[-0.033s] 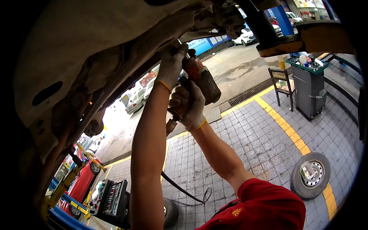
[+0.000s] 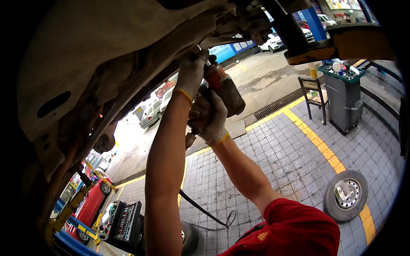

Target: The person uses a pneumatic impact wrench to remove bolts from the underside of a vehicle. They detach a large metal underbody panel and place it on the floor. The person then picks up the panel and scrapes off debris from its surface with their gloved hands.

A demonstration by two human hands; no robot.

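Under a raised car's underbody (image 2: 106,38), my right hand (image 2: 213,117), in a white knit glove with a yellow cuff, grips the handle of an air impact wrench (image 2: 229,96). The wrench has a red front part and a worn dark body, and its nose points up toward the car. My left hand (image 2: 193,72), gloved the same way, reaches higher, right beside the wrench's nose. Its fingers curl in against the dark metal parts there; what they hold is hidden in shadow. A black air hose (image 2: 200,209) trails below my forearms.
A wheel (image 2: 347,195) lies on the tiled floor at right, another tyre (image 2: 190,237) near my left forearm. An open tool case (image 2: 124,219) stands lower left. A grey bin cart (image 2: 341,100) and a chair (image 2: 314,98) stand at right. A yellow lift arm (image 2: 354,42) juts in above them.
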